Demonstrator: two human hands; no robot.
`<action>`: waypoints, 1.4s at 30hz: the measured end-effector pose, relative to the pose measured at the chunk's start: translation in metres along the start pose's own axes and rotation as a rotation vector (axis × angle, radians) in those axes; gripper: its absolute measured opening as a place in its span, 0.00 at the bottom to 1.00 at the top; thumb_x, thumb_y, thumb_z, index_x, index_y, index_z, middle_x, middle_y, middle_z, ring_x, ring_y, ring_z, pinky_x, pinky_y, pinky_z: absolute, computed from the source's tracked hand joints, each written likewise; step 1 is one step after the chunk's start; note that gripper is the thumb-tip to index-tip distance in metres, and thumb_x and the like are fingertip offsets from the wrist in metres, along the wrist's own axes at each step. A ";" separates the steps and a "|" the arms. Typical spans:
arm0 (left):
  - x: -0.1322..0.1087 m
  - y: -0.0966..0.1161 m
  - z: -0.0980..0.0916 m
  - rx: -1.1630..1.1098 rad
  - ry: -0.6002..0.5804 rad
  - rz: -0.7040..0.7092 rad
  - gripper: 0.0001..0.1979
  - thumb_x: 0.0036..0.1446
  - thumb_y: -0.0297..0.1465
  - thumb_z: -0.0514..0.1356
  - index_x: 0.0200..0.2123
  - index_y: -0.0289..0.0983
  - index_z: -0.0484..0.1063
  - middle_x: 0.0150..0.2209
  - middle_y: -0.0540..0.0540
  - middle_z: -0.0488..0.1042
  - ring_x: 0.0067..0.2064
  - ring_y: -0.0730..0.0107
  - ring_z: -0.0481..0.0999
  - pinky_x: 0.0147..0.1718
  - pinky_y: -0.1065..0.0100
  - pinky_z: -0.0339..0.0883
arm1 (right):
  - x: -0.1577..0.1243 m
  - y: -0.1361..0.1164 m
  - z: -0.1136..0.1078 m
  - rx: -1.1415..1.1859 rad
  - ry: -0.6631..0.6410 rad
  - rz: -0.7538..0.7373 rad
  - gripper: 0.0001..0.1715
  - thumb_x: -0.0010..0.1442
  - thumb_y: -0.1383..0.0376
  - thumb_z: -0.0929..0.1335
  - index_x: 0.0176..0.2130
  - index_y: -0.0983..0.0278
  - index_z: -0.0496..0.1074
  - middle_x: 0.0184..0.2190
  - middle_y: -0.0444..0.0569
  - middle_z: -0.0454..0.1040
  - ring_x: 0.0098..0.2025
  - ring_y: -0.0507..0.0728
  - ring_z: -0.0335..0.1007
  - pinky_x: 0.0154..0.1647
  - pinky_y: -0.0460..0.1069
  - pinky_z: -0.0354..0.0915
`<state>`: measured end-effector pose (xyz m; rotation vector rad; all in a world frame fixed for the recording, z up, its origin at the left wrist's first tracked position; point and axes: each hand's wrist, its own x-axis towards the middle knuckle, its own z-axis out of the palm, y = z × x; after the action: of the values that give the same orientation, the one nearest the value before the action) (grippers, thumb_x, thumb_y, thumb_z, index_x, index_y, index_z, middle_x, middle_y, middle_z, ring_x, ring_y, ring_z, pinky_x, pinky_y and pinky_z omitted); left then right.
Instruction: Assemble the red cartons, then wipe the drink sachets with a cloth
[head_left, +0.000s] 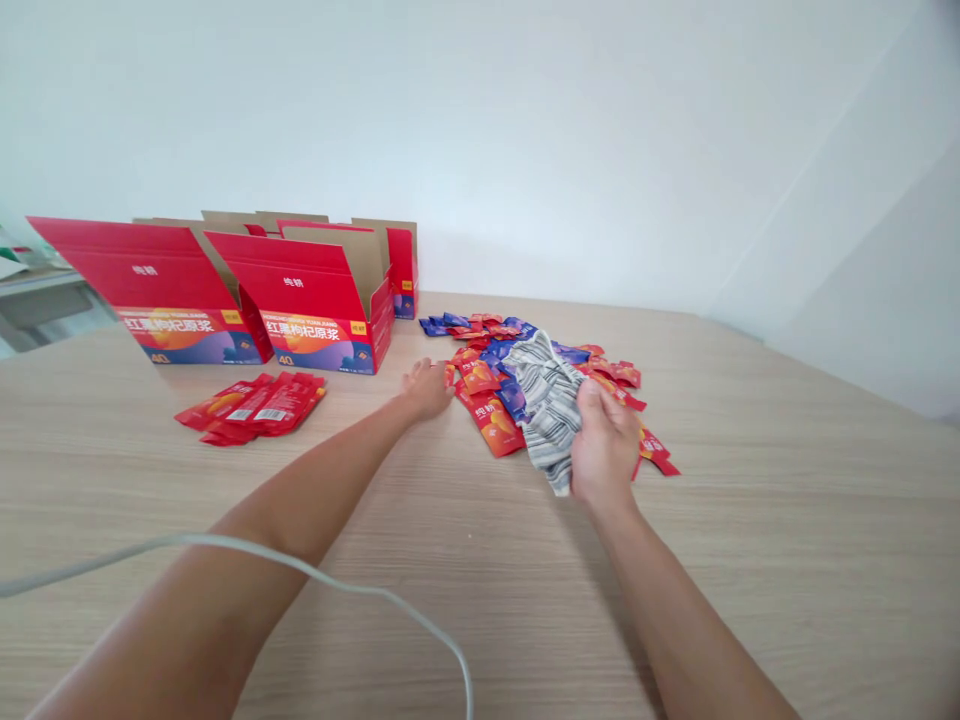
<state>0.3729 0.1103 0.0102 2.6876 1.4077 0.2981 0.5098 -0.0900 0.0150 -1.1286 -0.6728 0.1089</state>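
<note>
Grey-striped cloth [544,405] was in the R hand [606,445], fingers clamped on its R edge, held above the middle of the sachet pile [495,428]. L hand [427,388] was at the pile's L edge by a red sachet [449,374]; couldn't tell if its fingers had closed on it. Sachet stack [255,410] lay further L, in front of red boxes [322,335] w/ flaps up. Tabletop [787,450] ran wide R of the pile; white cable [180,540] crossed nr the bottom edge.
</note>
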 end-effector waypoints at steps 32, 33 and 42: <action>-0.105 0.003 -0.032 -1.326 -0.130 -0.308 0.25 0.56 0.28 0.48 0.53 0.31 0.74 0.41 0.31 0.83 0.40 0.50 0.86 0.30 0.61 0.74 | -0.035 0.007 0.022 -0.214 -0.138 -0.089 0.29 0.70 0.42 0.65 0.33 0.61 0.77 0.30 0.46 0.78 0.36 0.58 0.72 0.42 0.52 0.70; -0.110 0.011 -0.030 -1.412 -0.151 -0.314 0.26 0.54 0.28 0.49 0.53 0.30 0.73 0.41 0.31 0.83 0.40 0.51 0.86 0.29 0.62 0.74 | -0.036 0.008 0.023 -0.225 -0.113 -0.117 0.29 0.72 0.44 0.64 0.37 0.62 0.79 0.34 0.48 0.81 0.40 0.60 0.76 0.47 0.54 0.72; -0.145 0.075 -0.013 -2.226 -0.228 -0.406 0.24 0.62 0.33 0.53 0.56 0.35 0.79 0.48 0.38 0.85 0.49 0.51 0.85 0.47 0.56 0.81 | -0.067 0.035 0.046 -0.448 -0.412 -0.284 0.34 0.78 0.51 0.56 0.70 0.63 0.70 0.73 0.57 0.66 0.80 0.65 0.51 0.79 0.70 0.47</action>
<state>0.3498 -0.0515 0.0173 0.5521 0.5154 0.7625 0.4399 -0.0647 -0.0327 -1.4407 -1.2627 -0.0586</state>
